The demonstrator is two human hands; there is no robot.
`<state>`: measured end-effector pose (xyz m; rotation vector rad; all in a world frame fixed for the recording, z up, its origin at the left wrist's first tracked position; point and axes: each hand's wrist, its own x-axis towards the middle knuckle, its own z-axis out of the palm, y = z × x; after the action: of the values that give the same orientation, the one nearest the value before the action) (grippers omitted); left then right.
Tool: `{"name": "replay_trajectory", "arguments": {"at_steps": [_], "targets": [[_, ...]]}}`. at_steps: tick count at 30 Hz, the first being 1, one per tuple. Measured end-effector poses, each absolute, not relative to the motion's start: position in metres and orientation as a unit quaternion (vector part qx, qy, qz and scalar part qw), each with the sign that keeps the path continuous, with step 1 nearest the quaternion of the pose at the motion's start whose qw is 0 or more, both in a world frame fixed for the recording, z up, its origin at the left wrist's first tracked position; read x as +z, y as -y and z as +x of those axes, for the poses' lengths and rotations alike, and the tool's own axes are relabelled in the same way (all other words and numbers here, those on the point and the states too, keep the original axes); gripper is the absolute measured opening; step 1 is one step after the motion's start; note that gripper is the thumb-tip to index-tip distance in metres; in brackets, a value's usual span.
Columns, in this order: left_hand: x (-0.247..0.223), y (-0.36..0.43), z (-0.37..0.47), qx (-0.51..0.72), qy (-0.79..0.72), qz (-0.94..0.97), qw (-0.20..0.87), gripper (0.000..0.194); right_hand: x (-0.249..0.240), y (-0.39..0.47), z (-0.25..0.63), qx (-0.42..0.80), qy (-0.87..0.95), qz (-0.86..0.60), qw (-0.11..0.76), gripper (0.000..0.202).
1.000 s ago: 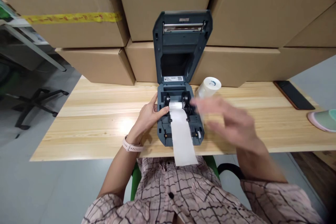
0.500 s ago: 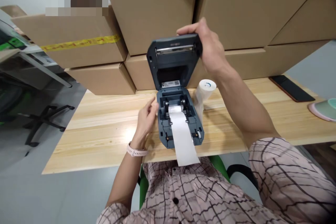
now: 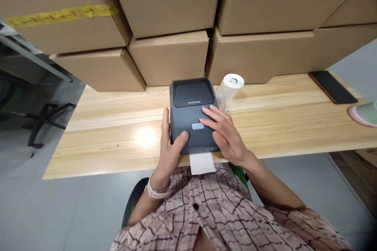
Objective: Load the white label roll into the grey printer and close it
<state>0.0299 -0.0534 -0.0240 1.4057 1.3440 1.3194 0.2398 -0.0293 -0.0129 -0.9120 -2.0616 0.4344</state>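
A dark grey label printer (image 3: 193, 115) stands on the wooden table with its lid down. A strip of white label paper (image 3: 202, 164) comes out of its front and hangs past the table edge. My left hand (image 3: 171, 145) grips the printer's left side, its thumb on top of the lid and its fingers along the side wall. My right hand (image 3: 226, 133) lies open on the right part of the lid, fingers spread beside the light blue button (image 3: 197, 126). The printer's inside is hidden.
A white label roll (image 3: 229, 88) stands on end behind the printer's right side. Stacked cardboard boxes (image 3: 173, 59) line the table's back. A phone (image 3: 332, 87) lies at the right, near a pale green and pink object (image 3: 363, 113). An office chair base (image 3: 44, 121) is at the left.
The printer's lid has swung down from raised to shut, covering the roll inside. My right hand came down with it onto the lid. My left hand moved onto the printer's left front side.
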Motion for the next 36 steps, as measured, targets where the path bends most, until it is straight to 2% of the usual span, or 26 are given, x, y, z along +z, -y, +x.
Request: {"name": "replay_trajectory", "arguments": {"at_steps": [6,9,11,14,16,17,19,21,22,28,31,32,34,36], "targets": [[-0.027,0.051,0.036,0.544,-0.496,0.513,0.442,0.09,-0.02,0.029,0.234,0.17,0.799,-0.355,0.455,0.045],[-0.03,0.056,0.036,0.543,-0.493,0.547,0.404,0.079,-0.021,0.03,0.232,0.168,0.79,-0.353,0.473,0.042],[-0.038,0.066,0.034,0.569,-0.489,0.591,0.295,0.07,-0.022,0.03,0.23,0.169,0.782,-0.36,0.48,0.039],[-0.058,0.09,0.031,0.591,-0.43,0.682,0.013,0.07,-0.022,0.029,0.228,0.174,0.772,-0.365,0.491,0.034],[-0.069,0.103,0.029,0.526,-0.401,0.743,-0.107,0.077,-0.023,0.028,0.227,0.169,0.772,-0.356,0.498,0.032],[-0.071,0.107,0.028,0.489,-0.4,0.763,-0.138,0.073,-0.023,0.028,0.228,0.162,0.776,-0.351,0.498,0.033],[-0.07,0.109,0.028,0.44,-0.412,0.782,-0.154,0.047,-0.021,0.027,0.23,0.144,0.789,-0.344,0.487,0.036],[-0.063,0.106,0.031,0.442,-0.419,0.779,-0.153,0.017,-0.017,0.028,0.233,0.122,0.81,-0.349,0.455,0.04],[-0.059,0.104,0.033,0.453,-0.421,0.771,-0.151,0.014,-0.013,0.029,0.234,0.106,0.82,-0.357,0.434,0.041],[-0.044,0.099,0.045,0.501,-0.428,0.741,-0.13,0.019,0.007,0.028,0.234,-0.013,0.867,-0.37,0.334,0.032],[-0.043,0.105,0.04,0.489,-0.424,0.752,-0.126,0.01,0.006,0.026,0.236,0.003,0.878,-0.361,0.313,0.032],[-0.043,0.106,0.036,0.482,-0.423,0.758,-0.122,0.009,0.004,0.026,0.238,0.025,0.88,-0.359,0.311,0.034],[-0.039,0.103,0.026,0.498,-0.421,0.749,-0.12,0.023,0.0,0.029,0.243,0.076,0.875,-0.349,0.327,0.045],[-0.032,0.09,0.013,0.565,-0.42,0.699,-0.126,0.03,-0.001,0.031,0.248,0.106,0.861,-0.332,0.37,0.062]]}}
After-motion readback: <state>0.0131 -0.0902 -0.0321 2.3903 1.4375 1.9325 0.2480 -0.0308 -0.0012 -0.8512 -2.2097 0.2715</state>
